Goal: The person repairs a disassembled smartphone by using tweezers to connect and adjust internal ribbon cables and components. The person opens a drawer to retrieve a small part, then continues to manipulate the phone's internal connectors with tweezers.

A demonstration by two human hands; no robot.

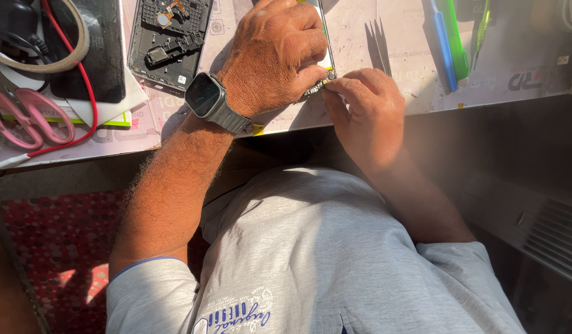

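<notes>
Grey phone screen panel (328, 62) (mostly hidden) lies pinched by 2 hands, left hand (273, 55) and right hand (363, 111), fingertips together.

guy's wearing a light grey short-sleeve t-shirt (323, 247), with thin blue piping at the left sleeve hem and some blue cursive lettering printed low on the front. on the left wrist there's a chunky smartwatch (205, 96), dark rectangular face with rounded corners, on a grey metal link band. both forearms are bare and pretty hairy. no rings or gloves on the hands.
</notes>
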